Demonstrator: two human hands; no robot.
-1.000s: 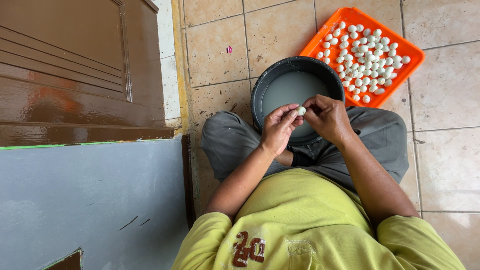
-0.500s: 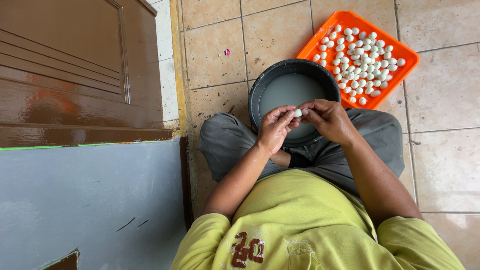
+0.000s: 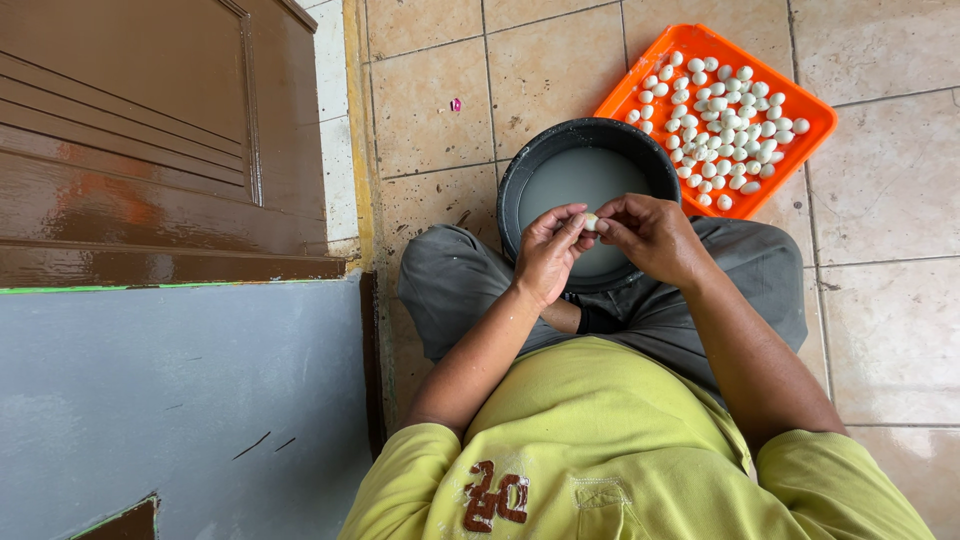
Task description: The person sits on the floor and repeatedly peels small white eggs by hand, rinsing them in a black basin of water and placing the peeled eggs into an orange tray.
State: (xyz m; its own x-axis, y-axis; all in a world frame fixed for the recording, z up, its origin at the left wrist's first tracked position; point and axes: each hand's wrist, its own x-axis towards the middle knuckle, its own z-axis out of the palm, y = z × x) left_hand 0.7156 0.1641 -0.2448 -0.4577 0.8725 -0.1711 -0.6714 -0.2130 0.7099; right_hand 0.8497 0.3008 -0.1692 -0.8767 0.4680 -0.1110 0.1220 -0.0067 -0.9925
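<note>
In the middle of the frame we see our left hand (image 3: 548,252) and our right hand (image 3: 652,235) meet above a round black plastic basin of cloudy water (image 3: 520,185). Both hands are half closed, and their fingertips pinch together one small white oval egg (image 3: 591,221). In the upper right, just beside the basin, an orange square plastic tray (image 3: 815,112) lies on the beige tiled floor (image 3: 440,130), holding many similar white eggs (image 3: 722,128).

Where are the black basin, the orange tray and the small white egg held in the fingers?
black basin (image 3: 520,180): head view, on its left rim.
orange tray (image 3: 815,118): head view, on its bare right corner.
small white egg (image 3: 591,221): head view, on its visible shell between the fingertips of both hands.
</note>
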